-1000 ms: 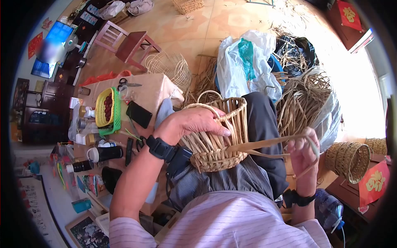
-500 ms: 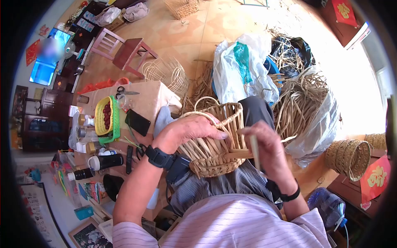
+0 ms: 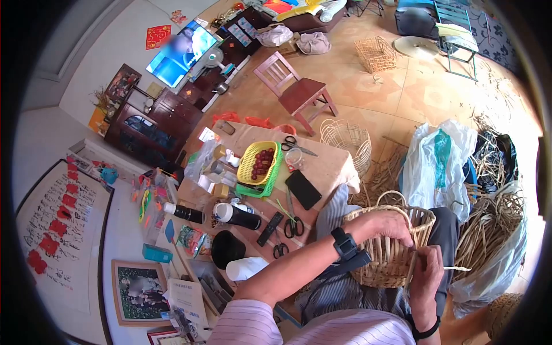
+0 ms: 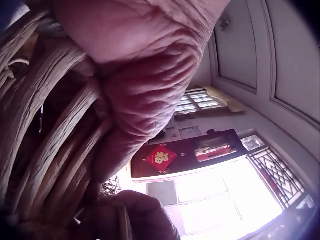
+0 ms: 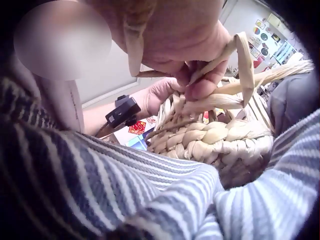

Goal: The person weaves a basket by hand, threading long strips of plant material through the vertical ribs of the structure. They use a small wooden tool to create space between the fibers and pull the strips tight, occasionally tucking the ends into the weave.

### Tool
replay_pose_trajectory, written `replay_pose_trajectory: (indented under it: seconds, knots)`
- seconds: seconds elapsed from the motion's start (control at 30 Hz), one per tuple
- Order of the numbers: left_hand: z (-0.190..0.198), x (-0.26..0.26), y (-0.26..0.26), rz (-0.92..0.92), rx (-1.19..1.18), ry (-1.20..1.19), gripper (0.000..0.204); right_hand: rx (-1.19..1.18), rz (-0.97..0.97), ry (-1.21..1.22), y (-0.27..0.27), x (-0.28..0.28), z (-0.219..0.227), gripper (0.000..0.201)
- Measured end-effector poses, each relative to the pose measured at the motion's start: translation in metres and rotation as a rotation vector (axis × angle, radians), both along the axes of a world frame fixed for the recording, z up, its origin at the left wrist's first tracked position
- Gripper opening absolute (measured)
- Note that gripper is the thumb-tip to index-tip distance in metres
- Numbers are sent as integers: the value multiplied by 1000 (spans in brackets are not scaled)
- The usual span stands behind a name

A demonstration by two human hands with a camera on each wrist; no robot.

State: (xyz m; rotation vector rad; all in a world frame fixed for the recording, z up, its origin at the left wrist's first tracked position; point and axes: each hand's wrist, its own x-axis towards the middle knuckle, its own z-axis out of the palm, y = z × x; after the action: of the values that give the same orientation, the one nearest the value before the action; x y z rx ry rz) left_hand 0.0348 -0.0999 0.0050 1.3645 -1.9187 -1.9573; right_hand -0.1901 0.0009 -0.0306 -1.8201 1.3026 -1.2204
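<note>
A woven straw basket [image 3: 382, 267] with a looped handle rests on the person's lap. The left hand [image 3: 386, 225] reaches over its rim, fingers curled round the upright strands, which the left wrist view shows close under the palm [image 4: 145, 75]. Beside the basket's right side, the right hand [image 3: 426, 279] pinches a flat strand. In the right wrist view that strand [image 5: 245, 70] bends in a loop from the fingertips of the right hand [image 5: 180, 40], above the braided band [image 5: 220, 135]. The left fingertips are partly hidden.
Left of the basket, a cloth-covered table [image 3: 328, 164] holds scissors [image 3: 294, 227], a phone [image 3: 303, 190], a yellow basket of red fruit [image 3: 253, 164] and bottles. Bags of dried strands [image 3: 489, 230] lie at the right. A wooden chair [image 3: 302, 95] stands beyond.
The head view has swung left, showing more of the table and wall. The right hand has come in from the right to the basket's side with the strand; the left hand keeps its hold.
</note>
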Motion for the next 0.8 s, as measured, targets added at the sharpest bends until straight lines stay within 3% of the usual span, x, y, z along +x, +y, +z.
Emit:
replay_pose_trajectory:
  seconds: [0.1, 0.2, 0.37, 0.5, 0.8]
  knots:
    - [-12, 5, 12, 158, -10, 199, 29, 1, 24, 47, 1, -1, 0, 24]
    - [-14, -1, 2, 65, 28, -18, 26, -3, 22, 61, 2, 0, -1, 23]
    - [-28, 8, 12, 143, -96, 112, 29, 46, -2, 44, -2, -3, -9, 22]
    - [-14, 0, 1, -5, -105, -42, 35, -78, 44, 184, -2, -6, -11, 22]
    - [-2, -2, 4, 33, -104, -58, 43, -66, 146, 393, 22, -14, -6, 37]
